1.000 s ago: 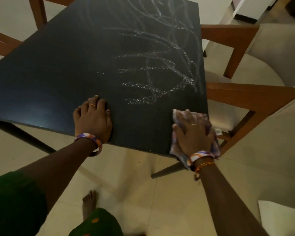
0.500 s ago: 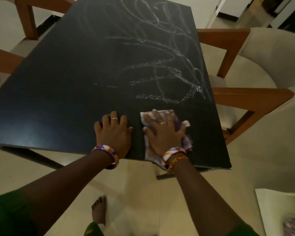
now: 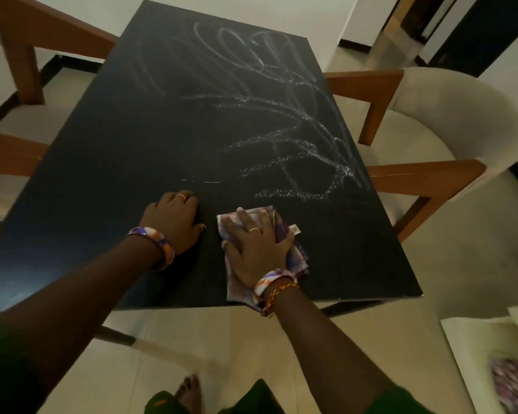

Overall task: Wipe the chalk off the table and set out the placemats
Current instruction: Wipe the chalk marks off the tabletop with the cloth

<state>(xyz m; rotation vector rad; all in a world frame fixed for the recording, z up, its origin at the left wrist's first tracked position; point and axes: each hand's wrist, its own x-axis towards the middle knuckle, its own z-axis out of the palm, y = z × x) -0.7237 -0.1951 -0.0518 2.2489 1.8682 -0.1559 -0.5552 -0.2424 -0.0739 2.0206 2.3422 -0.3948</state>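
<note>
A black table [image 3: 108,180] fills the middle of the view. White chalk scribbles [image 3: 284,124] cover its right and far half; the near left part is dark and bare. My right hand [image 3: 254,249] presses flat on a folded patterned cloth [image 3: 293,255] near the table's front edge. Beside it, my left hand [image 3: 174,219] rests palm down on the tabletop, touching nothing else. At the bottom right lies something pale with a purple-patterned piece [image 3: 515,383] on it, blurred.
Wooden chairs with cream seats stand around the table: one at the right [image 3: 431,162], another at the far left [image 3: 21,55]. Pale tiled floor [image 3: 222,339] lies below the front edge, with my bare foot [image 3: 189,392] on it.
My right hand has slid the cloth from the table's front right corner leftward and a little forward, ending close to my left hand. The view has pulled back.
</note>
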